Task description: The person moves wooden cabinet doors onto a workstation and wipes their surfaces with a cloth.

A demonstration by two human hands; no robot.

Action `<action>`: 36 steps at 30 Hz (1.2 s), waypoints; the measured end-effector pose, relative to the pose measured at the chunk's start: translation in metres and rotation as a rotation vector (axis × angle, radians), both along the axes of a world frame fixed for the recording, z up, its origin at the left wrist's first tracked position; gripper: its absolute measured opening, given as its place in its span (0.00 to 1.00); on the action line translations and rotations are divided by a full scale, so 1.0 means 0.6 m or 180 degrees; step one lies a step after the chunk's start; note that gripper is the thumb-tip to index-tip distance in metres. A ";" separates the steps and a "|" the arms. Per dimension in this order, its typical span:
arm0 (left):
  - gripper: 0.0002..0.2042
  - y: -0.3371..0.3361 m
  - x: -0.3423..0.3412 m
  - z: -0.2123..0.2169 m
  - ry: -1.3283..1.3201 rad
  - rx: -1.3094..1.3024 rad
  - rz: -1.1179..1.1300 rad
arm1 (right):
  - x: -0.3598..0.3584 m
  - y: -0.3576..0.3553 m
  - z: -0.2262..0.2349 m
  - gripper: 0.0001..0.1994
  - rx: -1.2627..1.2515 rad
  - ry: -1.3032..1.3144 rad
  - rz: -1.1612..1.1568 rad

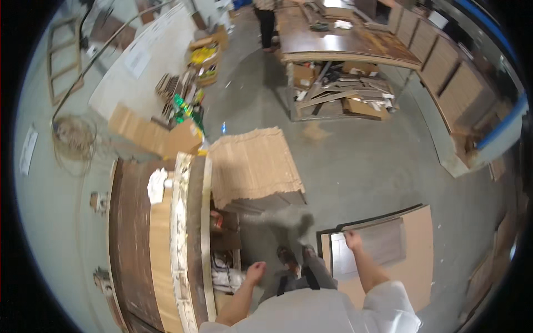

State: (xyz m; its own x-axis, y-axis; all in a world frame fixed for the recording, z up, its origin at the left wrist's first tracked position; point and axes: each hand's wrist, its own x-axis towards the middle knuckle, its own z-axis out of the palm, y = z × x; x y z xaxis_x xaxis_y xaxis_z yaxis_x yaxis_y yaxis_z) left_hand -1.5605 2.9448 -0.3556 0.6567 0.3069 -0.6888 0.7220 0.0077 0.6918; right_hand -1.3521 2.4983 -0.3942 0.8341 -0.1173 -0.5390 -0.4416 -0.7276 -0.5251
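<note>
My right hand [353,240] reaches down on the right, its fingers closed at the top of a pale, shiny sheet [344,260]. Whether the sheet itself is pinched, I cannot make out. Beside the sheet lies a grey-brown rectangle [384,241], on top of a large tan panel [416,238] with a dark far edge. On the other side, my left hand [256,273] hangs with curled fingers and shows nothing in them. It is nearest the open-sided workbench [206,244], beside white crumpled material [226,280] on the lower shelf.
Ahead on the left are corrugated cardboard sheets [252,166]. The workbench top carries long boards [161,250] and a white cloth [157,186]. A large table [355,41] with scraps beneath stands at the far right, and a person [265,22] stands beside it.
</note>
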 end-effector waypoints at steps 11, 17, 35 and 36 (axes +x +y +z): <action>0.21 -0.008 -0.361 0.006 0.1533 -0.0503 0.2755 | 0.457 0.469 0.086 0.38 0.0200 -0.0355 0.0693; 0.22 -0.147 -0.284 0.128 0.2131 -0.0549 0.2885 | 0.551 0.506 -0.041 0.52 0.0819 0.0485 -0.0116; 0.23 -0.099 -0.103 0.016 0.0083 0.0386 0.2844 | 0.558 0.300 0.349 0.27 -0.0861 -0.1222 0.1642; 0.23 -0.096 -0.094 0.028 -0.0008 0.0362 0.2876 | 0.484 0.338 0.475 0.31 -0.0897 -0.1191 0.1293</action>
